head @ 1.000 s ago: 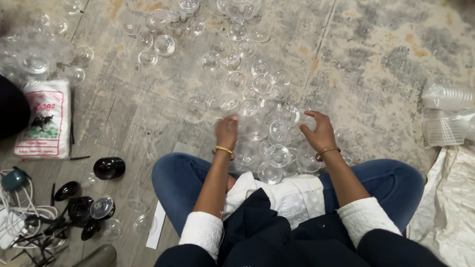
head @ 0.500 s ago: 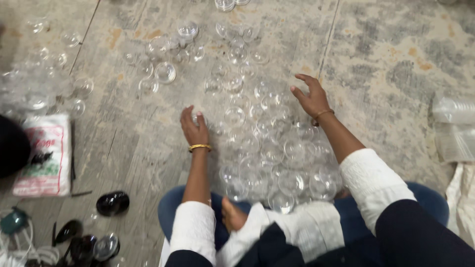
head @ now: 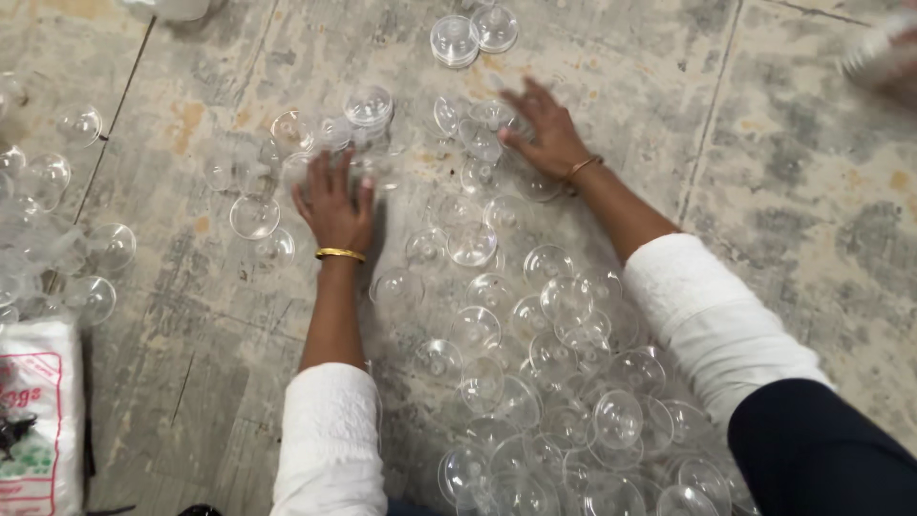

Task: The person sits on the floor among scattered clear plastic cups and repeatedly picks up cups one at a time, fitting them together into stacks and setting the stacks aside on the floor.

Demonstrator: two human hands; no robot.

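Several clear plastic half-spheres (head: 535,382) lie spread over a worn stone floor (head: 783,191). My left hand (head: 334,205) rests flat on the floor, fingers apart, touching clear shells (head: 325,143) at its fingertips. My right hand (head: 544,134) is stretched farther out, palm down, over other clear shells (head: 478,143). Neither hand grips anything. A gold bangle sits on each wrist, and both arms wear white sleeves.
A stack of clear shells (head: 454,40) stands at the far top. More loose shells (head: 67,239) lie at the left. A white printed bag (head: 38,420) sits at the bottom left. A blurred pale object (head: 874,53) is at the top right.
Both hands have reached forward, away from my body, from the pile near my knees out to the farther shells. The view has tipped forward with them.
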